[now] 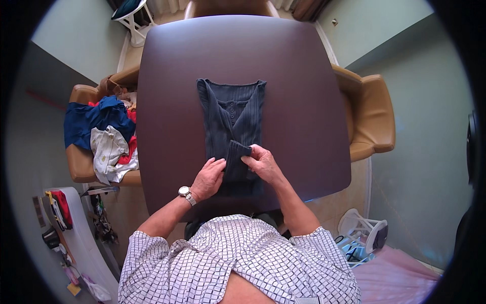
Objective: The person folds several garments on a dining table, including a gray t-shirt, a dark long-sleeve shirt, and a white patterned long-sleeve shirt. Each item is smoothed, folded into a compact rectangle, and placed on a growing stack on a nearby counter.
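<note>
A dark ribbed garment [216, 125] with a buttoned neckline lies on the dark table [300, 95], its neck end away from me and its sides folded inward. My right hand [262, 163] pinches the cuff end of a sleeve between thumb and fingers, near the garment's middle. On the left side, my left hand [209, 176], below a wristwatch, rests on the garment with its fingertips against the sleeve's edge; whether it grips any cloth is hard to tell.
A tan armchair [79, 167] on the left holds a heap of clothes [100, 117] in blue, red and white. Another tan armchair [376, 114] stands at the right edge of the table. White stools [358, 228] are at the lower right and upper left.
</note>
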The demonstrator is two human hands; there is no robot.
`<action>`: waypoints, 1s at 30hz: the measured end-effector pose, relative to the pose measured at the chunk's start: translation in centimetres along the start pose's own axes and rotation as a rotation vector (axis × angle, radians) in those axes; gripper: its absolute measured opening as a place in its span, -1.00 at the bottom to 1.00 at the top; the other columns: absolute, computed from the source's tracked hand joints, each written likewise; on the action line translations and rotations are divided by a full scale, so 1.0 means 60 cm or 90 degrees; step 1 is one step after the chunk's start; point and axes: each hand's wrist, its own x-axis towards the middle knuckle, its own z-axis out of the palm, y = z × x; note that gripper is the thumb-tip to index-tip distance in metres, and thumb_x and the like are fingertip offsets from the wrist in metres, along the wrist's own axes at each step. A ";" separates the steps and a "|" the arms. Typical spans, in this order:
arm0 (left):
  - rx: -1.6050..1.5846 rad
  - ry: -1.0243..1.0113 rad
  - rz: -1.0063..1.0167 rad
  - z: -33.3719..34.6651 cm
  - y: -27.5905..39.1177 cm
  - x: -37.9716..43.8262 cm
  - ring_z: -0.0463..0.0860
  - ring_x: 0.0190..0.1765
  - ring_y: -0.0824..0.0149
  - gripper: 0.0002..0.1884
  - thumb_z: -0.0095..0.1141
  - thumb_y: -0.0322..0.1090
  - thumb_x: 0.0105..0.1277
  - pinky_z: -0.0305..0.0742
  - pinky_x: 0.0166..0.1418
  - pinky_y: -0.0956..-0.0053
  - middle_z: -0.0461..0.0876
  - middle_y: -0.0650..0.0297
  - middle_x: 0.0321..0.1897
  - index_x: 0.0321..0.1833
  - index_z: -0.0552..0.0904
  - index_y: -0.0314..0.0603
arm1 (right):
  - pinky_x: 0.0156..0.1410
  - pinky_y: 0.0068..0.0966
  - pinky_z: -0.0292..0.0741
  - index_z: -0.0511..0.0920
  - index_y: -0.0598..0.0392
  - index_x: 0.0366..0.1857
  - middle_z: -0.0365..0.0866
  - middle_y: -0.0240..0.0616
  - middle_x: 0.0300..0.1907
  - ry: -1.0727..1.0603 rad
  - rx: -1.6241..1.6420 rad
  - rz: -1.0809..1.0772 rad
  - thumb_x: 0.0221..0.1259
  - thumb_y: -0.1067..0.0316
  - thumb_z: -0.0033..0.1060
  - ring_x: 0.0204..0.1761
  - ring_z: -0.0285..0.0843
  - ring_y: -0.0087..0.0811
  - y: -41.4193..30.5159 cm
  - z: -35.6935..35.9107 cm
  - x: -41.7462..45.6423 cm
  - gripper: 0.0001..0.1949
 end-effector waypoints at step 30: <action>0.257 -0.044 0.057 0.008 -0.004 0.099 0.12 0.89 -0.05 -0.23 0.37 0.06 0.51 -0.18 0.91 -0.25 0.32 -0.05 0.79 0.68 0.53 -0.18 | 0.77 0.10 0.20 0.60 0.03 0.49 0.47 -0.04 0.62 0.220 -0.785 -0.411 0.39 0.13 0.53 0.74 0.27 0.06 0.045 0.023 0.196 -0.39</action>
